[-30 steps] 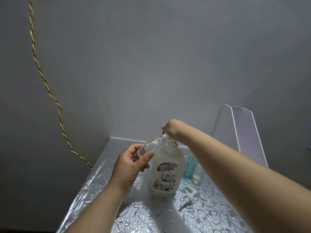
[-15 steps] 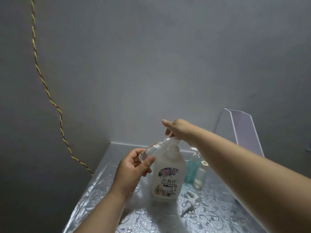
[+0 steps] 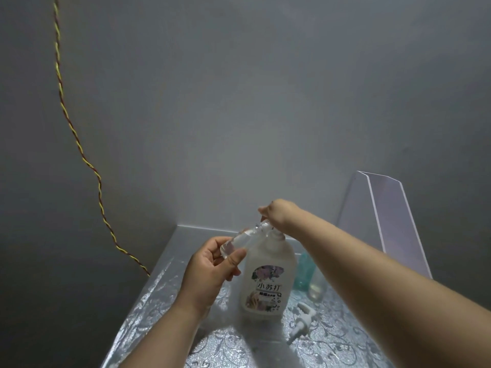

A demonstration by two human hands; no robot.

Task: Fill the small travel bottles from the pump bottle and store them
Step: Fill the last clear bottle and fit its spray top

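The left hand [image 3: 212, 264] grips a small clear bottle [image 3: 239, 240], tilted, with its neck at the top of the upright pump bottle [image 3: 268, 277]. The right hand [image 3: 279, 213] rests on that top, fingers mostly hidden. A loose white pump [image 3: 301, 321] lies on the patterned table [image 3: 164, 301].

Dim grey light, soft focus, wide-angle bowing, perhaps glare on the tabletop [image 3: 148, 309].

Clear, glossy plastic travel bottle [image 3: 240, 239] sits between the left fingers [image 3: 235, 257]. Under the right fingers [image 3: 263, 210], the pump bottle [image 3: 268, 258] is milky, smooth plastic with a shiny printed label. Below both, the tabletop [image 3: 159, 301] glitters, silver and embossed.
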